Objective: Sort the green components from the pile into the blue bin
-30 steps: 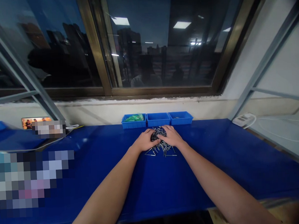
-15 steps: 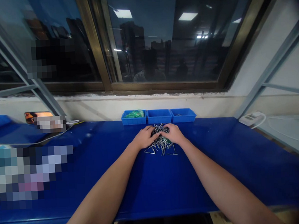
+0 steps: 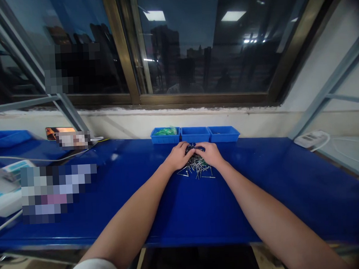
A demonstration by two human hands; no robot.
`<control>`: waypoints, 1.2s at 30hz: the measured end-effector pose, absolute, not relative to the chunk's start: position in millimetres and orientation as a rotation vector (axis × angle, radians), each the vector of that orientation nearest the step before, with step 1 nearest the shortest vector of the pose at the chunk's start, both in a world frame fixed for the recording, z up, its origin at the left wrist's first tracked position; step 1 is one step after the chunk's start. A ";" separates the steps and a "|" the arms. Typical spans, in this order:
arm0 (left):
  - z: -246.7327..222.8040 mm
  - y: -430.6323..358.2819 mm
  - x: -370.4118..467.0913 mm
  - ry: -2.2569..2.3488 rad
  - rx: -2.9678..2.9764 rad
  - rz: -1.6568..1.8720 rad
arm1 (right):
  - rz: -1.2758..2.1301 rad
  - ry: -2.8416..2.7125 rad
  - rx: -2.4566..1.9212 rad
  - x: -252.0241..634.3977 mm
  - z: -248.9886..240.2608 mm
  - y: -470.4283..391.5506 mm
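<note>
A pile of thin metal rivets (image 3: 197, 165) lies on the blue table (image 3: 198, 213), with something green among them at its right side. My left hand (image 3: 179, 155) curves round the pile's left side, its thumb pointing inward. On the opposite side my right hand (image 3: 211, 153) cups the pile, fingers bent over its far part. The thumbs come close together above the rivets. Both hands touch the pile; the rivets under the fingers are partly hidden.
Behind the hands stand three blue bins: one with a green bag (image 3: 166, 131), a middle bin (image 3: 195, 139) and a right bin (image 3: 224, 139) with small bits inside. A phone (image 3: 59, 132) and cable are at the left, a power strip (image 3: 311, 139) at the right.
The camera view has shifted, so the scene sits slightly higher and further right. My hands have drawn slightly closer together at the far part of the pile.
</note>
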State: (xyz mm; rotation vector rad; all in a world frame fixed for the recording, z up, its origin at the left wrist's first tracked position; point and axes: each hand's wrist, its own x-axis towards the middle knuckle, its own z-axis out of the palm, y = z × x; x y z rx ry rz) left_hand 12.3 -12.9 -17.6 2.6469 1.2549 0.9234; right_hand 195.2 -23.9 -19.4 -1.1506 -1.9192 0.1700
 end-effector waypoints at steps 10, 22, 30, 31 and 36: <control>-1.9 -27.9 17.2 1.036 2.890 0.984 | 0.966 -1.500 -0.902 187.1 -9.5 -31.9; -0.6 -29.1 18.4 1.163 2.895 1.069 | 0.933 -1.456 -0.961 184.6 -3.0 -38.4; -0.8 -27.2 18.3 1.310 2.885 1.006 | 0.197 -1.735 -1.277 187.9 -1.8 -40.7; -1.1 -26.8 17.9 1.318 2.885 0.995 | 0.230 -1.719 -1.263 186.9 -2.5 -40.3; -2.1 -23.9 15.3 1.335 2.859 1.001 | 0.545 -1.579 -1.083 183.5 -5.2 -36.0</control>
